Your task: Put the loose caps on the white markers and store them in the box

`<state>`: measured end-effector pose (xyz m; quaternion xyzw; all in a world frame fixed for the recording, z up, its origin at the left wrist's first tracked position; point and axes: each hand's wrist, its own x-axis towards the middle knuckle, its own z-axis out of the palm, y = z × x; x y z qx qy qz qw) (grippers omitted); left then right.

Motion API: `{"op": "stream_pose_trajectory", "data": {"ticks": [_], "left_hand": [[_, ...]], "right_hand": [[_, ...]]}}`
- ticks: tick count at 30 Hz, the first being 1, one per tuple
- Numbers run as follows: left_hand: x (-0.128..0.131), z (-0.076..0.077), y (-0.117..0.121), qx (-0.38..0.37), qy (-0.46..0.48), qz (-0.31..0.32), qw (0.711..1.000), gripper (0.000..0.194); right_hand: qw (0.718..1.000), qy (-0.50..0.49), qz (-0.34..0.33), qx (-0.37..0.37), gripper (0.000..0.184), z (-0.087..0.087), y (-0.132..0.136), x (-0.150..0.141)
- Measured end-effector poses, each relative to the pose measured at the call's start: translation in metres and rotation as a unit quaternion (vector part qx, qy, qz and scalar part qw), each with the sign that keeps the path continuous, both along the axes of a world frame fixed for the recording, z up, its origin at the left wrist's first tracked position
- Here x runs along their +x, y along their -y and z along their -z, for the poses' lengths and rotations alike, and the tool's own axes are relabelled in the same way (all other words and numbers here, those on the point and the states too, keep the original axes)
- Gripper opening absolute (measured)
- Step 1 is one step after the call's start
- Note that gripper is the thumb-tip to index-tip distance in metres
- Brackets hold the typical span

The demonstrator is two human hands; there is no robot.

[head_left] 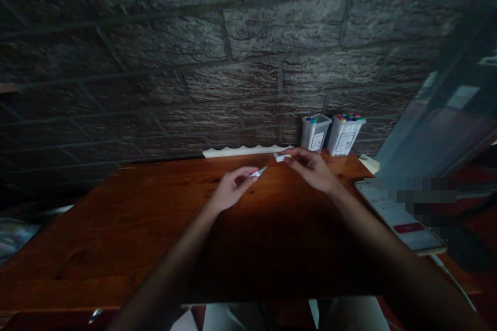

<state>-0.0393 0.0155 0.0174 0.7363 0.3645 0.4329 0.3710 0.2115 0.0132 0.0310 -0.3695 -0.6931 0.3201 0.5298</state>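
Note:
My left hand (229, 190) is closed around a white marker (255, 173), whose greyish pointed end faces up and to the right. Opposite it, my right hand (313, 169) pinches a small white marker cap (279, 158) with a yellow end. A gap separates the cap from the marker; both are held above the wooden table (147, 227). Just behind my right hand stand two translucent plastic boxes. The left box (316, 133) shows a couple of blue-topped markers, and the right box (345, 137) holds several in mixed colours.
A light strip with a wavy edge (244, 151) lies along the stone-block wall (248, 72). On the right rests a lit phone or tablet (399, 217) with a white cable (452, 271). A paper piece (369, 164) sits by the table's back right corner.

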Motion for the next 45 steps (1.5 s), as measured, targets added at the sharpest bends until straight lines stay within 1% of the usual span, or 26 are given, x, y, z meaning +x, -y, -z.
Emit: {"op": "stream_pose_trajectory", "data": {"ticks": [2,8,11,14,16,18,20,21,22,23,24,25,26,28,29,31,32,34,36,37,39,41,42,44,45], "left_hand": [[0.001,0.001,0.001,0.023,-0.017,-0.012,1.0,0.03],[0.001,0.007,0.002,0.076,-0.069,-0.014,0.995,0.031],[0.001,0.007,0.004,0.118,-0.098,-0.018,0.988,0.03],[0.003,0.004,0.008,0.165,-0.122,-0.014,0.979,0.031],[0.006,0.003,0.012,0.17,-0.124,-0.003,0.978,0.032],[0.009,0.002,0.015,0.141,-0.114,0.004,0.983,0.033],[0.012,0.001,0.017,0.083,-0.073,-0.002,0.994,0.028],[0.013,-0.001,0.017,0.044,-0.035,-0.003,0.998,0.027],[0.013,-0.003,0.017,-0.001,0.02,-0.001,1.0,0.031],[0.013,-0.005,0.016,-0.053,0.087,0.009,0.995,0.042],[0.012,-0.008,0.014,-0.112,0.16,0.025,0.981,0.053],[0.01,-0.012,0.012,-0.172,0.228,0.045,0.957,0.061],[0.008,-0.015,0.011,-0.228,0.288,0.062,0.928,0.064],[0.002,-0.021,0.008,-0.313,0.373,0.082,0.87,0.065],[-0.001,-0.024,0.007,-0.338,0.402,0.084,0.847,0.065],[-0.007,-0.027,0.007,-0.359,0.449,0.081,0.814,0.062],[-0.009,-0.027,0.008,-0.36,0.466,0.081,0.804,0.061],[-0.012,-0.027,0.01,-0.352,0.488,0.083,0.794,0.06],[-0.012,-0.027,0.011,-0.343,0.502,0.088,0.789,0.06],[-0.011,-0.027,0.011,-0.34,0.506,0.09,0.787,0.06],[-0.008,-0.026,0.01,-0.339,0.509,0.086,0.786,0.057],[-0.005,-0.025,0.007,-0.34,0.501,0.068,0.793,0.048],[-0.003,-0.024,0.005,-0.34,0.493,0.055,0.799,0.041],[0.0,-0.022,0.002,-0.336,0.478,0.024,0.811,0.025],[0.001,-0.021,0.001,-0.332,0.473,0.007,0.816,0.02]], "right_hand": [[1.0,0.006,-0.014,0.006,0.026,0.001,0.0,-0.001],[0.996,0.077,-0.048,0.007,0.03,0.011,0.005,-0.013],[0.996,0.067,-0.061,0.002,0.032,0.016,0.007,-0.022],[0.996,0.041,-0.076,-0.017,0.03,0.017,0.011,-0.029],[0.996,0.03,-0.081,-0.019,0.028,0.015,0.014,-0.032],[0.996,0.029,-0.078,-0.015,0.029,0.012,0.018,-0.034],[0.998,0.029,-0.056,-0.017,0.035,0.011,0.018,-0.034],[0.999,0.028,-0.038,-0.023,0.039,0.011,0.017,-0.033],[0.999,0.025,-0.016,-0.032,0.042,0.013,0.015,-0.031],[0.999,0.021,0.006,-0.04,0.043,0.016,0.012,-0.028],[0.998,0.023,0.026,-0.048,0.041,0.02,0.009,-0.025],[0.997,0.03,0.045,-0.051,0.038,0.024,0.005,-0.022],[0.996,0.052,0.059,-0.052,0.037,0.028,0.002,-0.018],[0.989,0.111,0.083,-0.055,0.036,0.036,-0.004,-0.012],[0.986,0.133,0.088,-0.05,0.037,0.039,-0.005,-0.01],[0.981,0.163,0.098,-0.042,0.039,0.042,-0.005,-0.009],[0.979,0.173,0.101,-0.037,0.04,0.042,-0.005,-0.01],[0.975,0.192,0.105,-0.028,0.041,0.043,-0.003,-0.011],[0.973,0.2,0.118,-0.01,0.037,0.043,-0.005,-0.012],[0.97,0.202,0.134,0.0,0.035,0.044,-0.007,-0.013],[0.959,0.213,0.188,0.017,0.032,0.046,-0.016,-0.014],[0.937,0.249,0.243,0.018,0.035,0.048,-0.028,-0.016],[0.926,0.276,0.256,0.009,0.039,0.048,-0.035,-0.018],[0.902,0.333,0.272,-0.033,0.045,0.047,-0.049,-0.022],[0.893,0.356,0.27,-0.052,0.044,0.046,-0.055,-0.023]]}}
